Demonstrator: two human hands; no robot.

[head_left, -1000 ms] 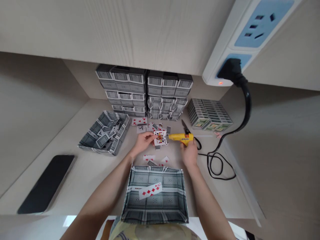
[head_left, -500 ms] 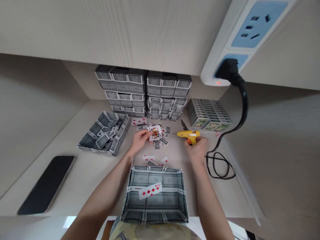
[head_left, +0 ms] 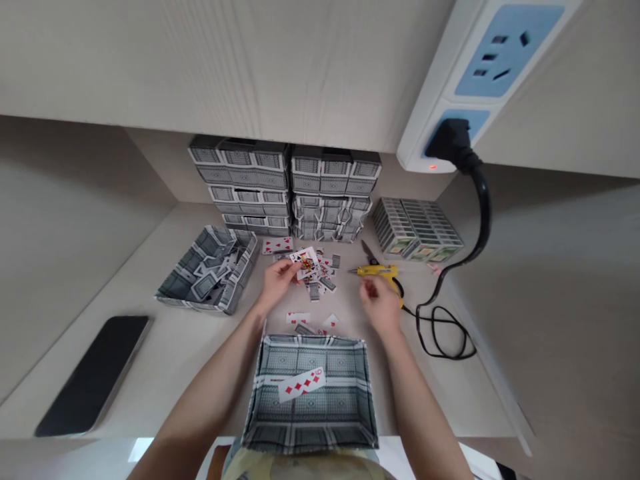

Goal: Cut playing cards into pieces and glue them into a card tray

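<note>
My left hand (head_left: 278,283) pinches a face playing card (head_left: 306,263), a jack, above a scatter of cards and cut card pieces (head_left: 320,283). Loosely curled, with nothing visible in its fingers, my right hand (head_left: 380,303) is just in front of a yellow hot glue gun (head_left: 380,270). The glue gun lies on its side, its nozzle pointing left, partly hidden by that hand. Close to my body stands an open box made of playing cards (head_left: 310,421), with a six of diamonds (head_left: 302,385) inside.
At left are a card-made tray (head_left: 185,270) of card pieces and a black phone (head_left: 95,373). Stacked card boxes (head_left: 250,173) and packed decks (head_left: 417,230) line the back. Scissors (head_left: 369,253) lie behind the glue gun. A power strip (head_left: 460,93) hangs upper right; a cord (head_left: 445,333) loops below.
My right hand has let go of the glue gun, leaving it on the table, and moved left and toward me. My left hand has tilted the card slightly.
</note>
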